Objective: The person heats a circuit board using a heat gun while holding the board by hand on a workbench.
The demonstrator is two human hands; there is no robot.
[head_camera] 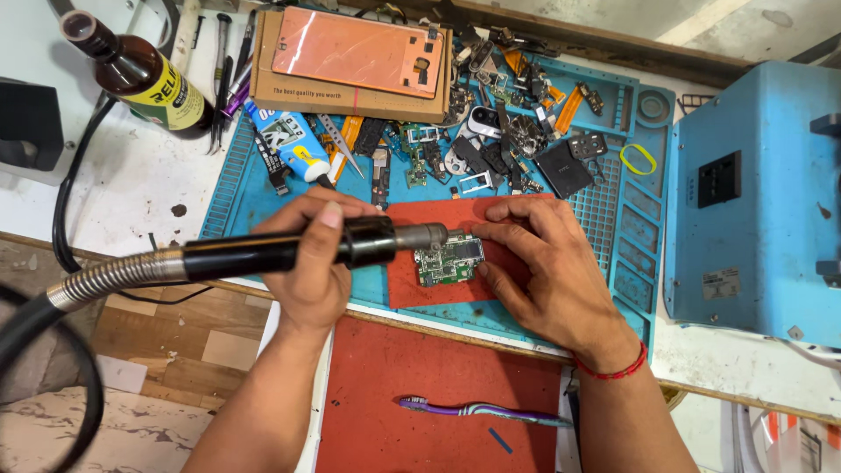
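Left hand [311,263] fingers wrapped round hot-air wand [289,250]; right hand [543,263] fingers spread, seemingly pinning circuit board [448,259].

Phone-repair workbench, small electronics workshop. You sit at a white table carrying a blue silicone repair mat [639,228] with moulded parts compartments. Strewn across it: loose phone parts and flex cables [517,131], tweezers [337,144], a glue tube [289,140]. A phone back panel [355,52] lies on a cardboard box. Your hot-air handpiece [289,250] with metal hose points at a green circuit board [448,259]. A blue bench machine [758,201] stands at your right.
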